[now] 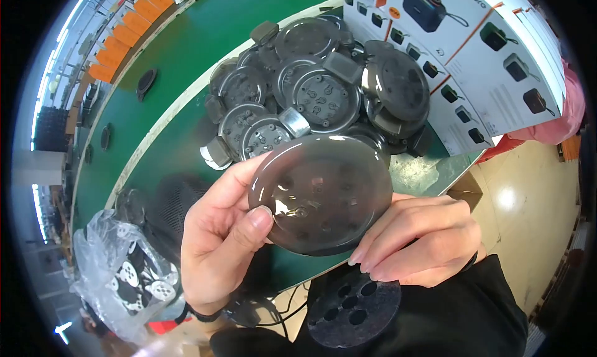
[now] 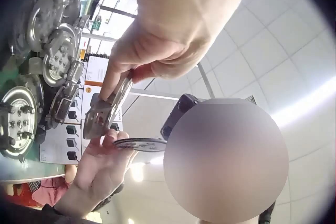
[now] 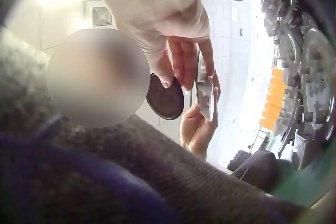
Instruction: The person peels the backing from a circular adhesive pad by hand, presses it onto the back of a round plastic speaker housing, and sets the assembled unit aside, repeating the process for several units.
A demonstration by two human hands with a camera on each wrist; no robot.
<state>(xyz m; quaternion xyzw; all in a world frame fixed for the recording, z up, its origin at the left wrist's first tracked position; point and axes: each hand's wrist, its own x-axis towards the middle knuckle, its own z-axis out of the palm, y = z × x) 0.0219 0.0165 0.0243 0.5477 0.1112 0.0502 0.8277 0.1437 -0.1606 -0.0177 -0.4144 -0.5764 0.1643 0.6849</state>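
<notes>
A smoky translucent round cover (image 1: 329,195) (image 3: 203,98) is gripped at its left edge by my left hand (image 1: 217,233) (image 2: 163,48), thumb on its near face. My right hand (image 1: 423,239) (image 3: 163,14) pinches a thin black disc (image 1: 376,313) (image 3: 167,98) with several holes, below and to the right of the cover. Fingers of that hand also lie against the cover's right edge. In the left wrist view the cover (image 2: 97,121) is tilted, and the disc (image 2: 140,144) is seen nearly edge-on beside it.
Behind the hands, similar round parts (image 1: 323,102) are heaped on the green table (image 1: 186,46). A printed product box (image 1: 460,77) stands at the right. At lower left lies a clear plastic bag (image 1: 99,276) with white and black discs (image 1: 163,288). A dark cloth (image 1: 448,320) covers the lap.
</notes>
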